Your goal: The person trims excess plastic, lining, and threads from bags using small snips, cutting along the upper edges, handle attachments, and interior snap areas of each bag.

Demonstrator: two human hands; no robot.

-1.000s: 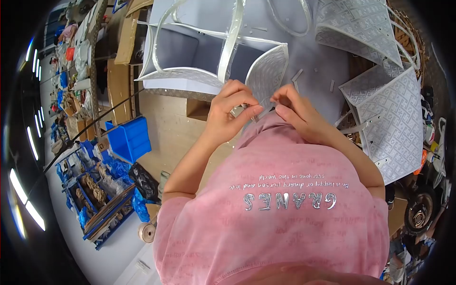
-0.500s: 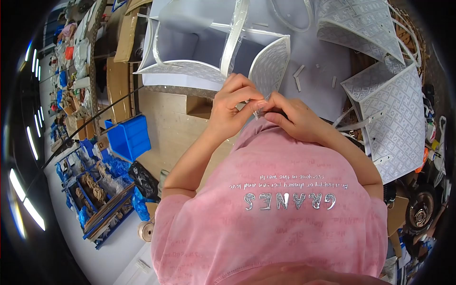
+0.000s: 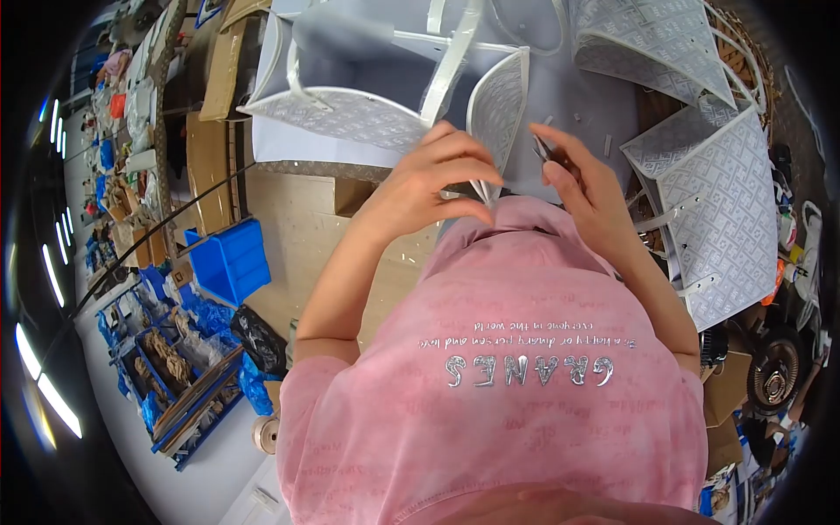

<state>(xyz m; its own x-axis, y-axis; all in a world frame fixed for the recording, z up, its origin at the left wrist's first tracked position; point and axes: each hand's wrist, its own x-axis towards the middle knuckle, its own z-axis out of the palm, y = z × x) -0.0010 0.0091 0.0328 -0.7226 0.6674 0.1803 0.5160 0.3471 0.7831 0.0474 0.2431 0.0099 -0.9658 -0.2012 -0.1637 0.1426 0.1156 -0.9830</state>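
A patterned white-and-grey tote bag [image 3: 350, 114] lies with its mouth open on the table before me, its white handle [image 3: 453, 66] partly wrapped in clear plastic. At the bag's near side, my left hand [image 3: 433, 184] is curled around a thin white strip-like piece [image 3: 484, 191]; whether this belongs to the bag's trim is unclear. My right hand [image 3: 582, 179] is apart from the bag, to its right. Between its thumb and fingers is a small dark metal tool, apparently thread snips [image 3: 542, 149], with the tips toward the bag.
Two more patterned bags [image 3: 713, 201] [image 3: 652, 48] rest at the right. White scraps [image 3: 607, 144] lie on the grey table surface. A blue bin [image 3: 229, 261] and a divided blue tray with brown paper [image 3: 171, 354] are at the left. Cardboard [image 3: 210, 166] stands behind the bin.
My hands were together at the bag's near side. The right hand has moved away to the right, and the metal tool now shows in it. The left hand has stayed near the bag.
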